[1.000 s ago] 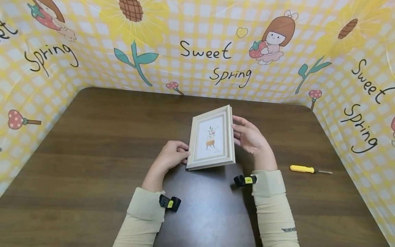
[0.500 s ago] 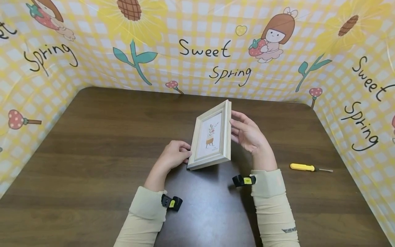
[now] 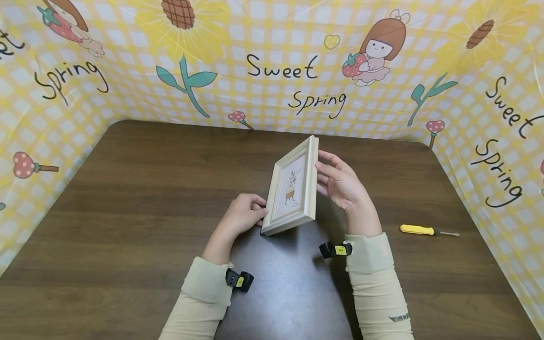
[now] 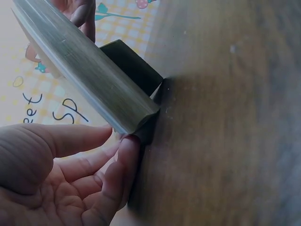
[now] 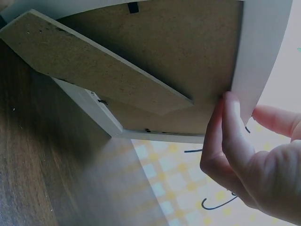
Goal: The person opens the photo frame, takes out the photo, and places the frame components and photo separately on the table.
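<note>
A cream picture frame [image 3: 309,189] with a potted-plant print stands tilted at mid-table, its front turned toward the left. My left hand [image 3: 243,212] pinches its lower left edge between thumb and fingers, low by the tabletop. On the opposite side, my right hand [image 3: 342,184] holds the right edge, thumb on the outer border and fingertips behind. The right wrist view shows the brown backboard [image 5: 202,52] with its support leg [image 5: 94,61] swung out from it. In the left wrist view the leg [image 4: 131,66] reaches down toward the table behind the frame's edge.
A yellow-handled screwdriver [image 3: 418,230] lies on the dark wooden table [image 3: 127,236] to the right of my right forearm. Yellow checked cloth [image 3: 276,28] printed with flowers and figures walls in the back and both sides.
The frame has turned further, so its front faces more to the left and looks narrower. Both hands kept their hold; the left shifted slightly right. The screwdriver stayed put.
</note>
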Motion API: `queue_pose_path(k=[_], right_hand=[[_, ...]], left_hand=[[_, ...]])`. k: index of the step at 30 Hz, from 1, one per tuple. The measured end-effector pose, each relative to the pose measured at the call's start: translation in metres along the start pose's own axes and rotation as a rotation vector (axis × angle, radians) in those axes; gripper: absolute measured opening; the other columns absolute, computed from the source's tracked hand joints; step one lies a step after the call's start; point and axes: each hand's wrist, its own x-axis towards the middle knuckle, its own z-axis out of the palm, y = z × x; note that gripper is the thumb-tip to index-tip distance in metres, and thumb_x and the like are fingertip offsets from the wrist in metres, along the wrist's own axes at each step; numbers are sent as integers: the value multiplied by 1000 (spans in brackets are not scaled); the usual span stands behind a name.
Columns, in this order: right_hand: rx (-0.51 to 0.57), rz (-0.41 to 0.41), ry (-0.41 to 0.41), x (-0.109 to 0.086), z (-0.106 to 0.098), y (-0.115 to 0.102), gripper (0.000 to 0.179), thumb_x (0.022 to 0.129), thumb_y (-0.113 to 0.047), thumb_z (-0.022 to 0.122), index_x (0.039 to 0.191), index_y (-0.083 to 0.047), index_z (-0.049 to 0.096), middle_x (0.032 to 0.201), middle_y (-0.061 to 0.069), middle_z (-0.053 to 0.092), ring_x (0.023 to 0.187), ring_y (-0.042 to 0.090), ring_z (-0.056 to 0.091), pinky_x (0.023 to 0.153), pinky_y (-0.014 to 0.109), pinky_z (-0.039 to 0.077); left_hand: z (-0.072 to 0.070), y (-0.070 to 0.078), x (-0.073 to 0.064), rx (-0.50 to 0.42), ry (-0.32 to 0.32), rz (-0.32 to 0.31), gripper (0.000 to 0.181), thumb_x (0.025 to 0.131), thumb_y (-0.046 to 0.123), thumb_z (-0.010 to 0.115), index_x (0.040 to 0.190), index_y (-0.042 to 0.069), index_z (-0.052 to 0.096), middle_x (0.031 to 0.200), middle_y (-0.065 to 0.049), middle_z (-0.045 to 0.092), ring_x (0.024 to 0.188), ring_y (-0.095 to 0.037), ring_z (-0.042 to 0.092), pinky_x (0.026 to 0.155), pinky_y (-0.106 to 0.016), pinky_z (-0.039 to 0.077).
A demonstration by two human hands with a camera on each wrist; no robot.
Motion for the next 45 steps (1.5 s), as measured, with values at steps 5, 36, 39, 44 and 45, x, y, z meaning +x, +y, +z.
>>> queue_pose_path(k=[5, 36, 39, 44, 45], right_hand=[[2, -5, 7, -1, 1, 0, 31, 103, -4, 47, 131, -16, 44, 100, 1, 66, 82, 11, 70, 71, 25, 58], [18, -41, 40, -2, 17, 0, 41, 100, 1, 49, 138, -13, 41, 98, 0, 68, 83, 11, 69, 75, 26, 57], [37, -42, 40, -3, 20, 1, 43, 100, 2, 50, 139, -13, 40, 98, 1, 68, 82, 11, 69, 74, 25, 57], [46, -49, 42, -6, 29, 4, 54, 98, 4, 50, 147, -11, 33, 100, 1, 64, 83, 10, 69, 78, 24, 55], [48, -52, 45, -6, 31, 4, 55, 98, 5, 51, 148, -11, 32, 100, 0, 64, 84, 10, 69, 79, 24, 55]], left_hand=[[1, 1, -1, -22, -7, -2, 27, 95, 14, 63, 116, -2, 68, 93, -12, 75, 63, -12, 68, 62, -21, 47], [-19, 76, -49, -317, -2, 238, 50, 108, 39, 34, 128, 3, 63, 107, -19, 69, 94, -28, 72, 81, -40, 54], [-18, 77, -49, -338, -10, 212, 58, 108, 46, 27, 132, 5, 61, 110, -18, 69, 95, -27, 71, 77, -37, 52], [-16, 76, -47, -360, -6, 177, 59, 108, 47, 26, 133, 6, 60, 110, -17, 69, 91, -23, 68, 76, -33, 50], [-16, 76, -47, -366, -5, 177, 56, 108, 45, 30, 133, 6, 60, 110, -18, 68, 90, -22, 67, 77, -33, 50]])
